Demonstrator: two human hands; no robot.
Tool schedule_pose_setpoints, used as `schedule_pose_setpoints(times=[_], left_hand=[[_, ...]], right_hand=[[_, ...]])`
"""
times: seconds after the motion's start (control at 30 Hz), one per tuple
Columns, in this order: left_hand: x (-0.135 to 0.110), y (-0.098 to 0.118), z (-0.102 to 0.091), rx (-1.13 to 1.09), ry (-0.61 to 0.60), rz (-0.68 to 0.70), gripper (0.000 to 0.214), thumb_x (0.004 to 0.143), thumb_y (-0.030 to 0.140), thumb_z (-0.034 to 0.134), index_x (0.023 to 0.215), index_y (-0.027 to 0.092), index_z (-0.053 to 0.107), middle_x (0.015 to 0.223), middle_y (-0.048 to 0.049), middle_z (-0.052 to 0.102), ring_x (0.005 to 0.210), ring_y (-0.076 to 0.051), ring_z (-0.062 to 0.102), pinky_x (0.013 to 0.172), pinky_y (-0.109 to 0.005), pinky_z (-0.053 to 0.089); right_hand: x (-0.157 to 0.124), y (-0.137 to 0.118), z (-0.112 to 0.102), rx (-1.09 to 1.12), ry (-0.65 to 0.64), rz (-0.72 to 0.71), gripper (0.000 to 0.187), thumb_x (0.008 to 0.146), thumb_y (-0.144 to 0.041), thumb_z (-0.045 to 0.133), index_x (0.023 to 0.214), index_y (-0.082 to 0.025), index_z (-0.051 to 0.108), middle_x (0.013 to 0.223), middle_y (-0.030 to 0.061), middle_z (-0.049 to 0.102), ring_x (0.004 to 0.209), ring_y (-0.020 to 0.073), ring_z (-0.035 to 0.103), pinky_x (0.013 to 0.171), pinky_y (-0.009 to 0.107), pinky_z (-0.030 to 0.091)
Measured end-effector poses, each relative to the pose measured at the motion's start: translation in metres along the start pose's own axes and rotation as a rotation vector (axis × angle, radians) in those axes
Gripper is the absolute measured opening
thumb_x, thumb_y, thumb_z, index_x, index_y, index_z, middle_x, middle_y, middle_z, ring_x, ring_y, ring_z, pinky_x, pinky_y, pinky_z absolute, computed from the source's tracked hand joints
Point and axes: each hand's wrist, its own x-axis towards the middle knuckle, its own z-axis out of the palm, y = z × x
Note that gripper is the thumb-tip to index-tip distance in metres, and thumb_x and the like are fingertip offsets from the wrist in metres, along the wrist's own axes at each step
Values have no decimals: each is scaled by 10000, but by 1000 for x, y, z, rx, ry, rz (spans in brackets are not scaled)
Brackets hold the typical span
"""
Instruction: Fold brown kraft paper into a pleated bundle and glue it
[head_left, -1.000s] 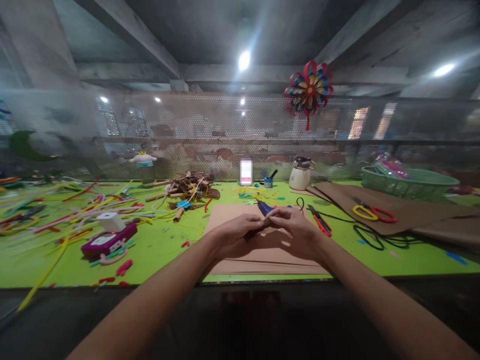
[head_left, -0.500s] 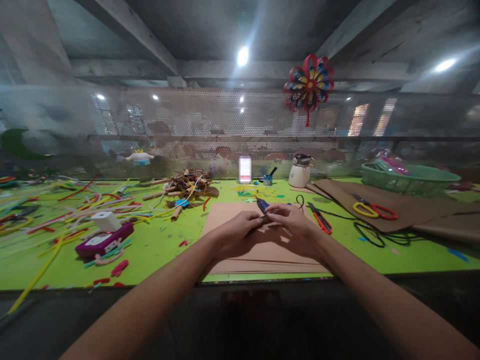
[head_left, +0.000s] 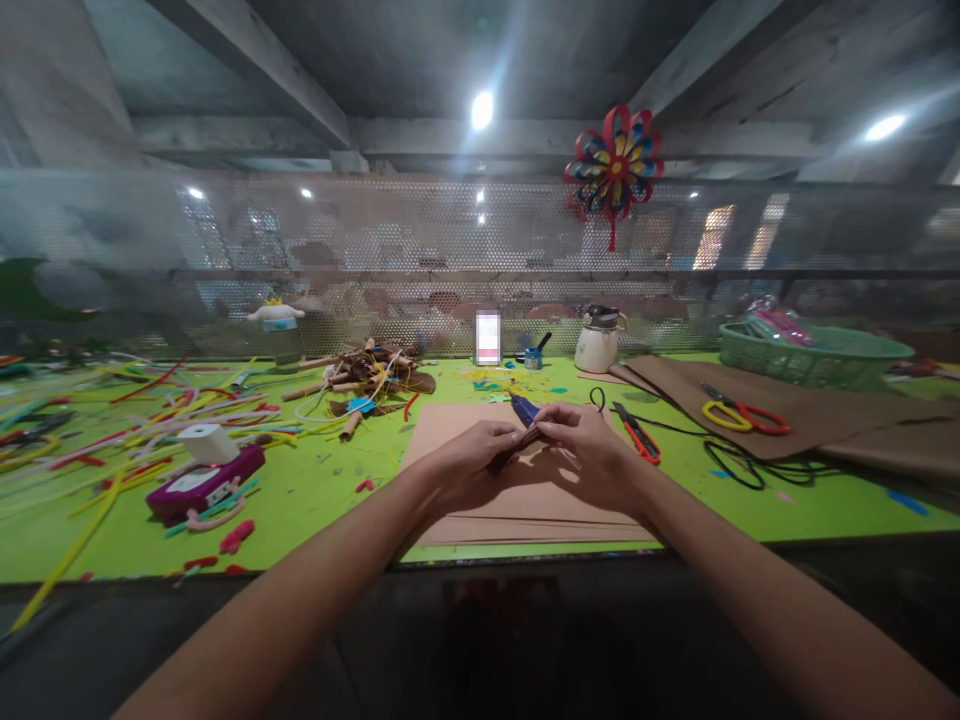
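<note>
Between the fingertips of both hands is a narrow strip of brown paper (head_left: 529,437), dark and partly hidden by the fingers. My left hand (head_left: 480,455) pinches its left end, the thumb on top. My right hand (head_left: 581,440) pinches the other end, fingers curled. Just beyond them a blue glue gun (head_left: 524,408) lies with its nozzle pointing away; its rear is hidden behind my right hand. Under both hands is a stack of light brown paper sheets (head_left: 517,528).
Right of the paper lie a red-black utility knife (head_left: 637,435), a black cord, scissors (head_left: 739,412) and brown paper. A green basket (head_left: 817,355) and white jug (head_left: 598,345) stand behind. Leftward are twigs (head_left: 367,375), a purple power strip (head_left: 206,482) and scattered pipe cleaners.
The fingers of my right hand have closed in on the strip, and more of its dark side shows between the hands. The view has shifted slightly; the things on the table stay put.
</note>
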Motion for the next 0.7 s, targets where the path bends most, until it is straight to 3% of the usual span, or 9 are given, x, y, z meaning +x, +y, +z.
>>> schedule_pose_setpoints(times=[0.17, 0.3, 0.4, 0.53, 0.7], left_hand=[[-4, 2, 8, -279, -54, 10, 213, 765, 292, 641, 820, 88, 613, 740, -55, 567, 650, -94, 501, 688, -254, 417], [2, 2, 4, -237, 11, 93, 199, 750, 265, 662, 840, 96, 608, 828, -76, 596, 705, -106, 532, 710, -253, 433], [4, 1, 1, -240, 63, 134, 195, 741, 263, 674, 838, 120, 582, 786, -48, 581, 681, -98, 537, 705, -259, 453], [-1, 0, 5, -339, 50, 77, 206, 774, 293, 639, 916, 180, 543, 765, -23, 567, 693, -114, 582, 711, -293, 475], [-2, -1, 9, -306, 59, 60, 203, 763, 276, 650, 901, 170, 547, 751, -23, 567, 696, -119, 588, 701, -286, 468]], right_hand=[[-3, -7, 2, 84, 37, 143, 236, 724, -384, 665, 921, -274, 596, 840, 5, 600, 711, 144, 526, 639, 300, 431], [-2, -6, 6, 102, 109, 228, 281, 742, -517, 603, 802, -243, 591, 766, -3, 556, 664, 122, 479, 628, 298, 427], [-1, 0, 9, 110, 68, 267, 292, 711, -495, 648, 740, -213, 579, 744, -7, 541, 638, 102, 444, 652, 300, 429], [-1, 5, 16, 120, -2, 254, 225, 686, -400, 703, 760, -218, 592, 708, -24, 525, 649, 97, 434, 716, 307, 435], [-4, -1, 21, 133, -10, 224, 240, 719, -430, 662, 889, -274, 597, 786, -14, 566, 692, 119, 494, 688, 300, 434]])
